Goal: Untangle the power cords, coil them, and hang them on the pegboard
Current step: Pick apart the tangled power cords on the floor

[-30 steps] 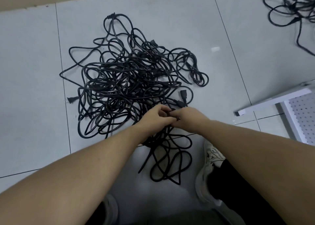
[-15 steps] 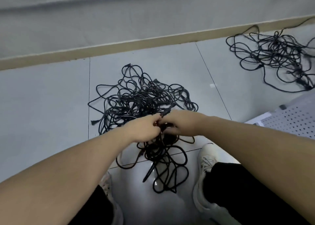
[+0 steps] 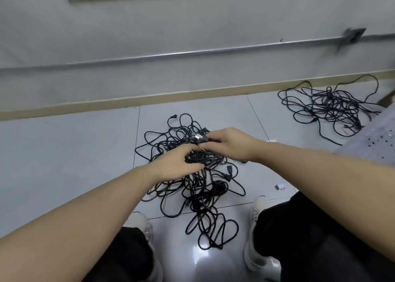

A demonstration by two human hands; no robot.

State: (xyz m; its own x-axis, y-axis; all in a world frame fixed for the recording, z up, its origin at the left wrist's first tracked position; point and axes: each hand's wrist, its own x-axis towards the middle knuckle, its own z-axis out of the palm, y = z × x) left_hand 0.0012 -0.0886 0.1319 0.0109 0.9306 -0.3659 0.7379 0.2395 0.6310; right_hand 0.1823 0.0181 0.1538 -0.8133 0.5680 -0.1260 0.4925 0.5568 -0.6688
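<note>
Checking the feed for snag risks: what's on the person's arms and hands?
Nothing visible: both forearms are bare, no sleeves in frame. The left hand and right hand show no gloves, rings, watch or wristband, though the fingers are motion-blurred.

hands apart, right hand [image 3: 229, 141] seemingly lifting plug [image 3: 201, 137]

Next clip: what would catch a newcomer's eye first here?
A black cord tangle sprawls on the grey floor between the person's shoes. Both hands work at its far side: the right hand pinches a plug, the left hand reaches into the cords. A second tangle lies far right by the wall.
</note>
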